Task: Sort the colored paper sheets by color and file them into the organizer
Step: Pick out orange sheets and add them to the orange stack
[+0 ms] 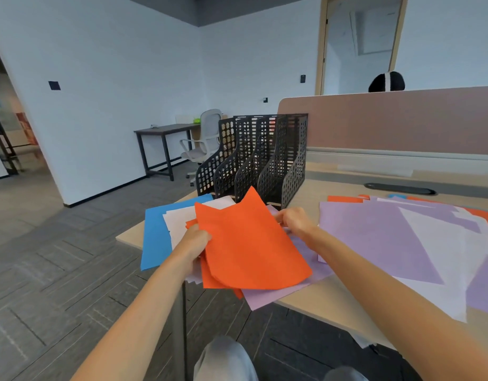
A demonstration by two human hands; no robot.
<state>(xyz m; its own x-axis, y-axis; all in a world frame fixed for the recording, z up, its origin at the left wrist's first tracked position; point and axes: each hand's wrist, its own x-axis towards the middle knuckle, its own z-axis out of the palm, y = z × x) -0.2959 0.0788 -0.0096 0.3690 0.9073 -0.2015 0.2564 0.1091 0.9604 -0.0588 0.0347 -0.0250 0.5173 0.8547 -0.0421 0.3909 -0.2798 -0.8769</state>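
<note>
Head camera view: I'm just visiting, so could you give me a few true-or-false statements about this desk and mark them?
1. The left hand holds orange sheets. True.
2. The organizer is white. False: it is black.
3. A blue sheet lies near the desk's left edge. True.
4. The purple sheets lie on the floor. False: they are spread on the desk, to the right.
</note>
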